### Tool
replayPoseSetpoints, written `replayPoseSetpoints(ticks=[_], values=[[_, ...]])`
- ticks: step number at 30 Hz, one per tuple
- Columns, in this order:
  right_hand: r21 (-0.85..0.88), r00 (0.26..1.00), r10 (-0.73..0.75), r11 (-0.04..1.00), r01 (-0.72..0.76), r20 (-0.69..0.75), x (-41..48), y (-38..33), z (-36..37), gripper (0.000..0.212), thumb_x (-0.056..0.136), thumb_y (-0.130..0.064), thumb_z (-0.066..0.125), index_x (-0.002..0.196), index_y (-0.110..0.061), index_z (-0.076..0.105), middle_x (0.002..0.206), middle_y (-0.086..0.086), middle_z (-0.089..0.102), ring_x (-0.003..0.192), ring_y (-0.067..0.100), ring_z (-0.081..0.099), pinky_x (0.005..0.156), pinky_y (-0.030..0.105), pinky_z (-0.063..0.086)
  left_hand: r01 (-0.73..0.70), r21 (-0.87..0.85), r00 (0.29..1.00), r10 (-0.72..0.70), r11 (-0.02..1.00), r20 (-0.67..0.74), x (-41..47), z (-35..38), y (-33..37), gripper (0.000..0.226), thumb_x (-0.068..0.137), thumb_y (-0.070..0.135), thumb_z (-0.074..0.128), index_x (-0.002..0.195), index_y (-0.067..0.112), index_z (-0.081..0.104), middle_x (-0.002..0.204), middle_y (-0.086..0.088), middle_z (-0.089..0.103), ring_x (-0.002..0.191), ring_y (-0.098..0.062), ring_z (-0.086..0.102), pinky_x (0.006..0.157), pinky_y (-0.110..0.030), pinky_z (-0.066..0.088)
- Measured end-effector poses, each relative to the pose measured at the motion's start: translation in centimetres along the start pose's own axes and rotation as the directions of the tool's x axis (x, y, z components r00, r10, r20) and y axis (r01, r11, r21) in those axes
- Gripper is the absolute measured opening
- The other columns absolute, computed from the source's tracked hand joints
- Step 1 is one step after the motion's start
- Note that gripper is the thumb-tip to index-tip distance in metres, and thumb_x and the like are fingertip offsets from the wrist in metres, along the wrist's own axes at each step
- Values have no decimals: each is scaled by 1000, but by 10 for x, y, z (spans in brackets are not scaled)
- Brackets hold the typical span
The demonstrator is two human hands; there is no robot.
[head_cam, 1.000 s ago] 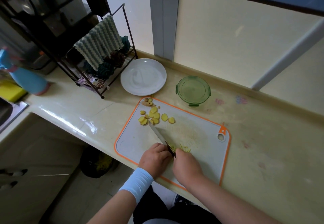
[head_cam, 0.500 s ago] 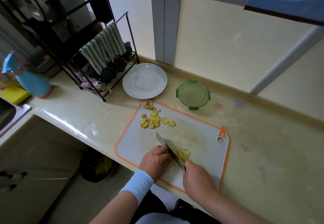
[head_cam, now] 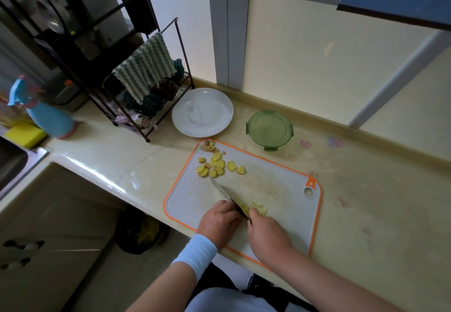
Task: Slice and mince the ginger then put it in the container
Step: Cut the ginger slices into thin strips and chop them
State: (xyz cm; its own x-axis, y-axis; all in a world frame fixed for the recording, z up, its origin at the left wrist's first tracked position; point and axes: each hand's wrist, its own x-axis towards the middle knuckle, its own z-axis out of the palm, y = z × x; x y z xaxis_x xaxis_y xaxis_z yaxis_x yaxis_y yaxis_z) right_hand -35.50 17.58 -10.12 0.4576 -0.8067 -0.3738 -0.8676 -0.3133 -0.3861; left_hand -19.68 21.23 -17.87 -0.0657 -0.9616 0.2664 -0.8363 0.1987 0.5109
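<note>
Right grip [head_cam: 266,233]: clamping round the handle of the knife [head_cam: 228,197], angling the thin steel blade with its tip pointing far-left.
Left grip [head_cam: 219,219]: curling knuckles-up against the blade's left face, probably guiding the cut; fingertips hidden, so cannot tell whether pinning ginger or closing on nothing.
Ginger shreds [head_cam: 260,211]: lying as fine, fibrous yellow slivers just right of the blade.
Ginger slices [head_cam: 219,165]: waiting as flat oval coins at the far-left corner, clear of the chopping.
Cutting board [head_cam: 288,189]: lying flat, pale plastic, orange-rimmed, on the glossy cream worktop [head_cam: 366,201].
Container [head_cam: 269,129]: sitting round, green and translucent just beyond the board, handy for filling; showing no ginger inside.
</note>
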Motion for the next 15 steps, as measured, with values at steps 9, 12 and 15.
replayPoseSetpoints(ticks=[9, 12, 15], values=[[75, 998, 51, 996, -53, 25, -25, 13, 3, 8, 101, -28, 36, 101, -22, 42, 81, 7, 59, 83, 31, 62, 58, 34, 33, -23, -3, 999, 23, 1000, -44, 3, 2, -1, 16, 87, 22, 61, 76, 20, 73, 80, 4, 61, 78, -15, 54, 64, -22, 47], [66, 997, 66, 995, -68, 32, -12, 8, 11, 9, 101, -27, 36, 97, -21, 41, 90, 10, 64, 86, 32, 63, 59, 34, 33, -24, -2, 998, 24, 1000, -50, 3, 2, 1, 18, 88, 22, 60, 77, 21, 74, 81, 4, 62, 79, -14, 55, 65, -19, 45], [75, 997, 77, 994, -79, 26, 5, -2, 14, 10, 101, -26, 37, 93, -22, 40, 93, 11, 65, 90, 34, 63, 61, 34, 34, -30, 2, 999, 30, 1000, -26, 2, 2, -2, 16, 87, 21, 61, 80, 21, 75, 84, 4, 63, 80, -15, 56, 67, -20, 46]])
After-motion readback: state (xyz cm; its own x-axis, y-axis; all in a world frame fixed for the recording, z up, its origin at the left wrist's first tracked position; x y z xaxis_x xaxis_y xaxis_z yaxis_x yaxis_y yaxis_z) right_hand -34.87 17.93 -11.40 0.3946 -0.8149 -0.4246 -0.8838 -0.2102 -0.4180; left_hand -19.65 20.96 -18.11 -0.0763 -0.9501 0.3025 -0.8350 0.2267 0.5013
